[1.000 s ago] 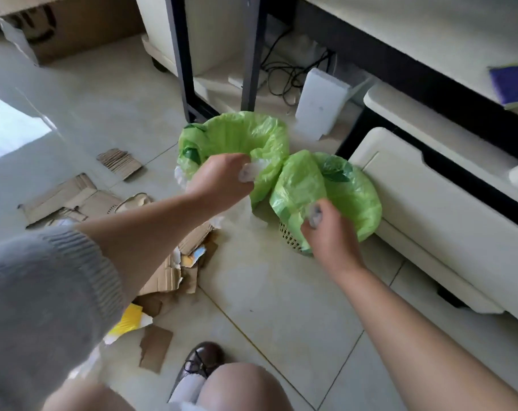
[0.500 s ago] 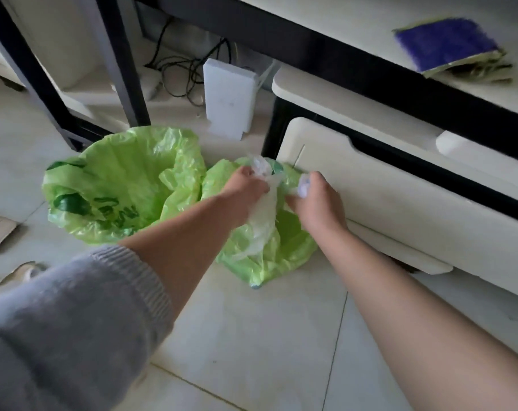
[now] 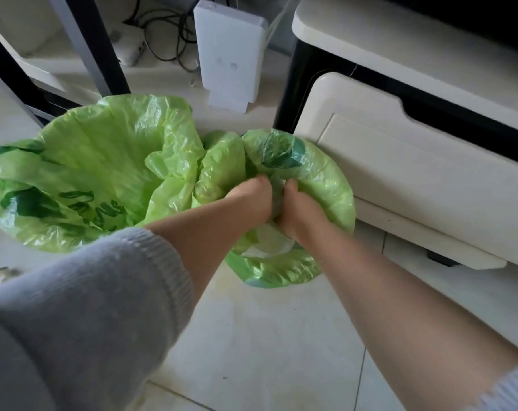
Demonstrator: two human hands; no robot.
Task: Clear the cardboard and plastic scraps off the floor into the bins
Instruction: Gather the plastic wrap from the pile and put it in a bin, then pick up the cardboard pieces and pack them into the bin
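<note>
Two bins lined with green plastic bags stand side by side on the tiled floor. The left bin (image 3: 83,179) is wide open and looks empty inside. Both my hands are pushed down into the right bin (image 3: 320,179). My left hand (image 3: 249,200) and my right hand (image 3: 296,209) are fists, knuckles together, pressed on clear plastic scrap (image 3: 269,247) that shows pale under my wrists. My fingertips are hidden inside the bag.
A cream drawer cabinet (image 3: 415,179) stands right against the right bin. A white box-shaped device (image 3: 228,51) with cables stands behind the bins. Dark desk legs (image 3: 94,46) rise at the upper left. Pale floor tiles (image 3: 266,336) lie in front.
I have leaned closer, so the bins fill the view. My hands, which held the clear plastic above the right bin, have gone down into it with the plastic.
</note>
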